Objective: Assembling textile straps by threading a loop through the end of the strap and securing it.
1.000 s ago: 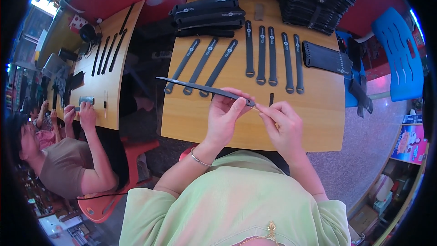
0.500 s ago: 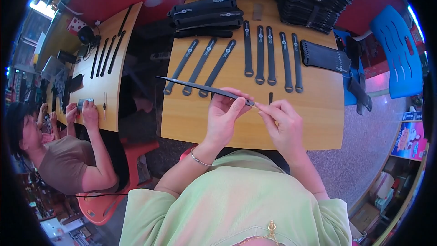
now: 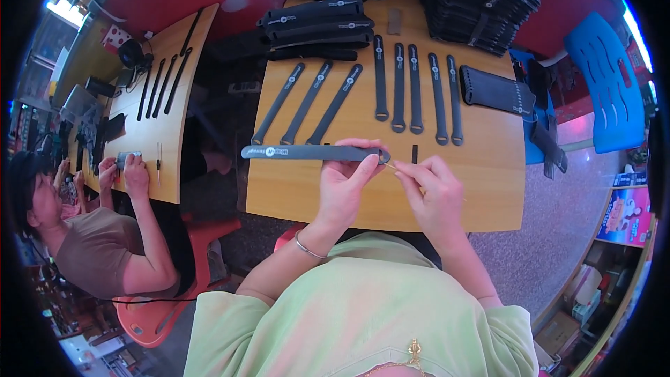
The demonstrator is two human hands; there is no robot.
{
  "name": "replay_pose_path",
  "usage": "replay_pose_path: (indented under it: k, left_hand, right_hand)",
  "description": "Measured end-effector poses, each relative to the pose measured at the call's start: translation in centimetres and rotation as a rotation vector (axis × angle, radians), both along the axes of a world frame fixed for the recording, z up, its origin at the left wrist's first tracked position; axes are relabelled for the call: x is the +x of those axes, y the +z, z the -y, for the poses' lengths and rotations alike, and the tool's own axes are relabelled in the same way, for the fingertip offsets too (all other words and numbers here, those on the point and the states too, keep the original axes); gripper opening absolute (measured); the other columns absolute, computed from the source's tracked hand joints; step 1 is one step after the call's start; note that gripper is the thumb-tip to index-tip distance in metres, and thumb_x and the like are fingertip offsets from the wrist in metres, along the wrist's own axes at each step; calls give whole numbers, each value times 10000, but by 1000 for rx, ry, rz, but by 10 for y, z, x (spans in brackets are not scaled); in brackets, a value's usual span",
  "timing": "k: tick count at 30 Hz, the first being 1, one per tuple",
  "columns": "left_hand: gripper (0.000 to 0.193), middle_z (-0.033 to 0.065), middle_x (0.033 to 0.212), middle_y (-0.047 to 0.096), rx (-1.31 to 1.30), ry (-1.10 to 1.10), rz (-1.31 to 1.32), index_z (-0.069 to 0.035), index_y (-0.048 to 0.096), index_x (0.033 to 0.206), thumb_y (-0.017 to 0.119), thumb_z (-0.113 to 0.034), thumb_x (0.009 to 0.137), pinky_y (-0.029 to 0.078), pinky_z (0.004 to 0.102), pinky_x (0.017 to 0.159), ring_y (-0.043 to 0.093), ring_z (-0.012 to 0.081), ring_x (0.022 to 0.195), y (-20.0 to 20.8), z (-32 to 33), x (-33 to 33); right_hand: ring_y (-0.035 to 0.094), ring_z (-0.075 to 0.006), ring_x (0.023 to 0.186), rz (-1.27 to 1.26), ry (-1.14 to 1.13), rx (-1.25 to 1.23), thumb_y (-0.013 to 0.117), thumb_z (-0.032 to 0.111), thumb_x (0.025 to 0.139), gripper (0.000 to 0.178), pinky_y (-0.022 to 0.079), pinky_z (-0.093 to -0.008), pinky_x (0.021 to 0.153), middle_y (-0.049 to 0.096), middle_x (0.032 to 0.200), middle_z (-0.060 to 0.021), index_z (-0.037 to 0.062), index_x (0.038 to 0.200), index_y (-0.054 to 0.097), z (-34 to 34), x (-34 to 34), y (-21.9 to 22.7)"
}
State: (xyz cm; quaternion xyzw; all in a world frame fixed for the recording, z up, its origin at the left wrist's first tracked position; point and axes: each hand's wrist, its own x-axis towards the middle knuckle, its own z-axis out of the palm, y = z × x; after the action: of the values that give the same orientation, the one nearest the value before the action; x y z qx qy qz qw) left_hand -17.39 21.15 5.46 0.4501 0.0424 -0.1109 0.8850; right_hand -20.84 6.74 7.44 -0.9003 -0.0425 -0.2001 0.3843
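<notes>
Above the near part of the wooden table, my left hand (image 3: 342, 188) pinches a flat dark grey strap (image 3: 296, 153) near its right end. The strap points left, its printed face showing. In my right hand (image 3: 436, 192), thumb and fingertips close on a thin golden, pin-like piece (image 3: 391, 165), held at the strap's rounded right end. Whether it passes through the strap is too small to tell. Just beyond my right fingers lies a short black strip (image 3: 414, 153). Several like straps (image 3: 399, 87) lie fanned out on the table farther away.
Folded dark straps (image 3: 317, 22) are piled at the table's far left, and a tall stack of black pouches (image 3: 481, 3) at the far right. A single black pouch (image 3: 497, 89) lies below that stack. A blue chair (image 3: 606, 84) stands right; a person (image 3: 118, 244) works at another table left.
The strap in my left hand has turned from nearly edge-on to showing its printed face, and its left end has dropped toward me. My right hand stays at its right end.
</notes>
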Motion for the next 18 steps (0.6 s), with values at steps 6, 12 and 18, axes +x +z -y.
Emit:
replay_pose_path:
  k: [6,12,18]
  left_hand:
    - [206,67,1021,594,-14,31,38,-48,515,1058,585,7,872,507,313,892,587,163,1019,-7,2,-2]
    - [245,63,1017,593,-9,21,-11,-45,518,1099,592,3,870,513,306,879,591,146,986,-2,1,0]
    - [223,58,1016,592,1,38,-18,-44,511,1075,592,-2,873,520,295,849,594,134,953,-12,0,1]
  right_hand:
    - [541,-168,563,-17,-25,22,734,94,734,135,423,-292,501,526,694,-35,91,864,696,0,1,1]
    - [556,-180,575,-49,-16,61,718,91,754,125,427,-293,507,535,707,-48,81,872,681,0,2,2]
    - [561,-174,588,-151,9,182,692,94,787,107,434,-275,522,546,721,-66,65,888,670,0,6,-2]
